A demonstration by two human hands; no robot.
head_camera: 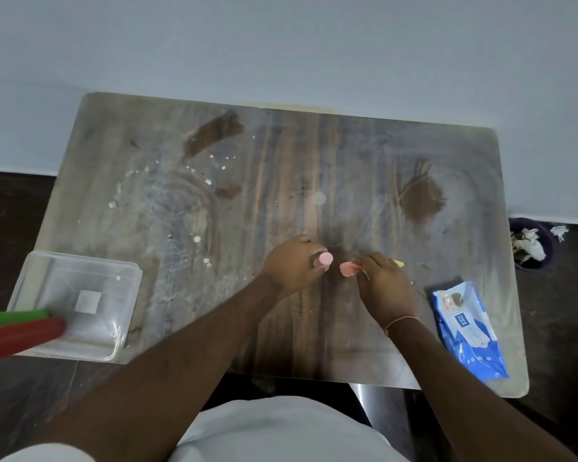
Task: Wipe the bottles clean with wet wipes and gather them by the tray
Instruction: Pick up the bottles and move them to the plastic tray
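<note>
My left hand [294, 265] grips a pink bottle [324, 259] near the middle of the table; only its round end shows past my fingers. Just to its right, my right hand [381, 285] pinches a small pinkish piece [347, 269]; I cannot tell whether it is a wipe or a cap. A yellow tip [399, 262] pokes out beyond my right hand. A green bottle [14, 318] and a red bottle [20, 338] lie at the left edge, over the clear plastic tray [80, 268]. The blue wet wipes pack [469, 328] lies flat to the right of my right wrist.
The wooden table [281, 161] carries white smears, specks and brown wiped patches. A dark bin [531, 245] with crumpled used wipes stands on the floor past the table's right edge. A pale wall runs behind the table.
</note>
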